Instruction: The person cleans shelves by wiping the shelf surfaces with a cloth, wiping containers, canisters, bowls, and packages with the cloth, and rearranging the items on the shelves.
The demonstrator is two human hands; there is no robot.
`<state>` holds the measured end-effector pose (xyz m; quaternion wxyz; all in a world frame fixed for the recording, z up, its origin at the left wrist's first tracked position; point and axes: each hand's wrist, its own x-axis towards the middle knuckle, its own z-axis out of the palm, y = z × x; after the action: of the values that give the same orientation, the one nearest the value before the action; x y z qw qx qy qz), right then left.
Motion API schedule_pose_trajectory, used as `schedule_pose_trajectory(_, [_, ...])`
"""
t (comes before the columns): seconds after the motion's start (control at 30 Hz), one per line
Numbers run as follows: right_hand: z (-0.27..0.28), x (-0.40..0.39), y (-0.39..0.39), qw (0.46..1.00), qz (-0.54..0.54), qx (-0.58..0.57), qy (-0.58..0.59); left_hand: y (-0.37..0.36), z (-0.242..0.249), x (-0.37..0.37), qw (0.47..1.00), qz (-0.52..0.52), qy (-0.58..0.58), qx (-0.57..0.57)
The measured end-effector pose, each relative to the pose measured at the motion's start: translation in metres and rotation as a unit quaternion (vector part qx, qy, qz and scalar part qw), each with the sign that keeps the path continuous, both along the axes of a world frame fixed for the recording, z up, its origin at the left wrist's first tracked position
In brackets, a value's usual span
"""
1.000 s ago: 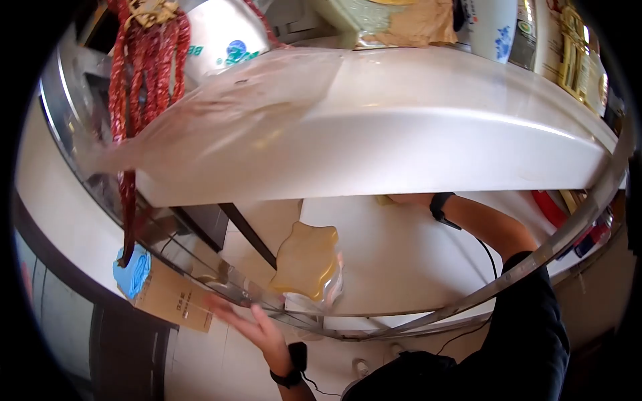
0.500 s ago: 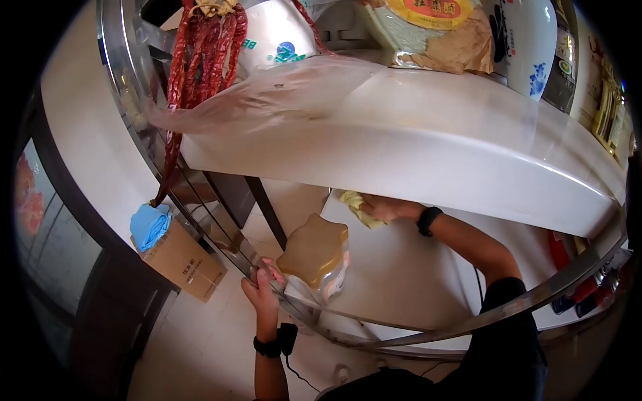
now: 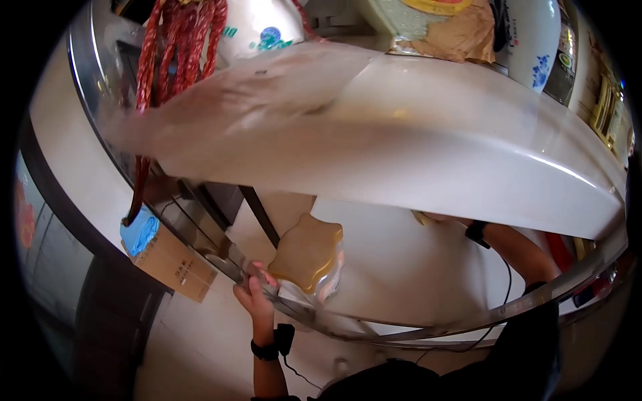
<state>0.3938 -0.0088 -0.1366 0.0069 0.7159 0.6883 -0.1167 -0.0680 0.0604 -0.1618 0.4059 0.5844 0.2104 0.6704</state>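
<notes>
My left hand point(image 3: 257, 291) is closed around the metal rail point(image 3: 231, 267) of the shelf unit, at lower left. On the lower white shelf point(image 3: 394, 267), my right hand point(image 3: 445, 218) lies mostly hidden under the upper shelf's edge. A bit of yellow cloth point(image 3: 421, 217) shows at its fingers, pressed to the shelf surface. A jar with a gold star-shaped lid point(image 3: 307, 252) stands on the lower shelf's left side, just right of my left hand.
The upper white shelf point(image 3: 401, 157) holds dried red sausages point(image 3: 184, 53), a white bag point(image 3: 261, 27), a brown paper package point(image 3: 455, 33) and a blue-and-white bottle point(image 3: 531, 40). A cardboard box point(image 3: 175, 260) with a blue bag point(image 3: 140, 232) is on the floor at left.
My right hand and the yellow cloth have moved right along the lower shelf, further under the upper shelf's edge. My left hand keeps its grip on the rail. The view has shifted slightly.
</notes>
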Motion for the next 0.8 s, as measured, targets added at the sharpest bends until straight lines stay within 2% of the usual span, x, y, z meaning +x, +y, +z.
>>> schedule_pose_trajectory(0.17, [-0.032, 0.015, 0.065, 0.999, 0.010, -0.025, -0.045, -0.005, 0.003, 0.003, 1.000, 0.007, 0.001, -0.025])
schedule_pose_trajectory(0.27, [-0.050, 0.010, 0.116, 0.992, 0.066, -0.028, -0.100, -0.012, 0.009, 0.001, 0.999, 0.023, 0.013, -0.047])
schedule_pose_trajectory(0.33, [-0.004, -0.043, 0.116, 0.999, -0.004, -0.046, 0.024, -0.010, 0.008, 0.000, 0.999, 0.032, 0.025, -0.025])
schedule_pose_trajectory(0.37, [-0.005, -0.048, 0.128, 0.999, 0.009, -0.039, 0.033, -0.011, 0.013, 0.001, 0.997, 0.060, 0.036, -0.039])
schedule_pose_trajectory(0.57, [0.008, -0.096, 0.171, 0.997, 0.043, -0.044, 0.055, -0.007, 0.008, 0.000, 0.997, 0.073, 0.032, -0.013])
schedule_pose_trajectory(0.73, [-0.023, -0.082, 0.217, 0.980, 0.193, 0.012, 0.046, -0.010, 0.010, 0.002, 0.995, 0.082, 0.035, -0.045])
schedule_pose_trajectory(0.8, [-0.030, -0.082, 0.216, 0.961, 0.254, 0.109, 0.028, -0.006, 0.009, 0.002, 0.995, 0.088, 0.048, -0.012])
